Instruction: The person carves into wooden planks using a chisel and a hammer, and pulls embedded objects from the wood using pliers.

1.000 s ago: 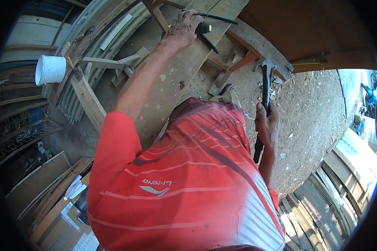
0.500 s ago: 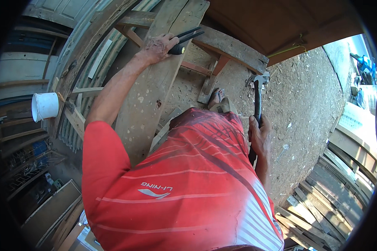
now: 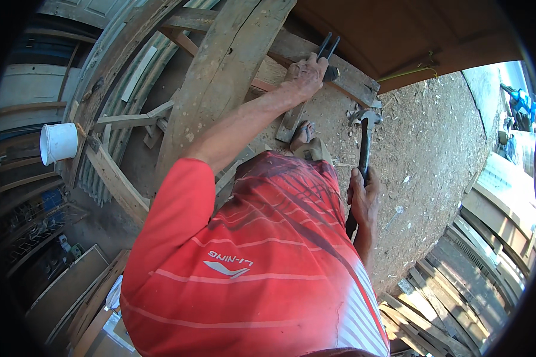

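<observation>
Red-sleeved arm point(image 3: 242, 126) outstretched, left hand point(image 3: 307, 76) clenching dark tools point(image 3: 332, 74); right hand point(image 3: 365, 195) clasping hammer point(image 3: 365, 141).

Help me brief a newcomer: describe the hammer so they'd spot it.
Find the red shirt and the right hand beside it. It grips the claw hammer. Its crosswise grey head distinguishes it from the dark prongs in the left hand.

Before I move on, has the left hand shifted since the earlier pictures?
Yes: the left hand has moved rightward. Earlier it was over the wide wooden plank; now it is beyond that plank's right edge.
</observation>
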`<state>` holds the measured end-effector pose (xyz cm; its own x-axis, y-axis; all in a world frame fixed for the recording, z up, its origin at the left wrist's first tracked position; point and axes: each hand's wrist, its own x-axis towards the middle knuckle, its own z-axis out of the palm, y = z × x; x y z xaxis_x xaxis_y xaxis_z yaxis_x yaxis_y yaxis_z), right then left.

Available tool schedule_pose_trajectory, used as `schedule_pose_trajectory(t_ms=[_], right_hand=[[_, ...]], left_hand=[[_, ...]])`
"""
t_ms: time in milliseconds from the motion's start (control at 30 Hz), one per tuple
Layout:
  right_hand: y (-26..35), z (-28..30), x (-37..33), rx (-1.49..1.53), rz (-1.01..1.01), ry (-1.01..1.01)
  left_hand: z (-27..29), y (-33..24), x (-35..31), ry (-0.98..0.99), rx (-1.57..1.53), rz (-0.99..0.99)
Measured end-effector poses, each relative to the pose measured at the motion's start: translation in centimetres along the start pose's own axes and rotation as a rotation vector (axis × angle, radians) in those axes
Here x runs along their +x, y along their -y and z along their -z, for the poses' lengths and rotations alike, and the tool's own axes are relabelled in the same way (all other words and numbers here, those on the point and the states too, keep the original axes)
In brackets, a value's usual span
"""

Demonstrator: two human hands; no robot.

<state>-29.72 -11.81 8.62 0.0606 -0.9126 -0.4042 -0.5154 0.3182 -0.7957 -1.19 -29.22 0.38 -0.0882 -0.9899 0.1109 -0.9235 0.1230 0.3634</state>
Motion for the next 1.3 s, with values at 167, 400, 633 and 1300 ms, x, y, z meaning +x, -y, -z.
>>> schedule_pose_trajectory(t_ms=[167,400,633,1300], right_hand=[[1.1,-0.3,-0.6,0.087,-0.153,0.021],[0.9,-0.4,-0.8,0.142,-0.09,0.087],[0.4,-2.7,0.1,0.183,-0.032,0.134],[7.9,-8.5,-0.6,-0.116,0.214,0.301]], left_hand=[[-0.6,-0.1,0.6,-0.022,-0.045,0.058],[9.8,4.0,-3.7,-0.053,-0.33,0.066],[14.8,7.2,-15.8,-0.159,-1.033,0.394],[11.1,7.8,-24.1,-0.381,-0.89,0.215]])
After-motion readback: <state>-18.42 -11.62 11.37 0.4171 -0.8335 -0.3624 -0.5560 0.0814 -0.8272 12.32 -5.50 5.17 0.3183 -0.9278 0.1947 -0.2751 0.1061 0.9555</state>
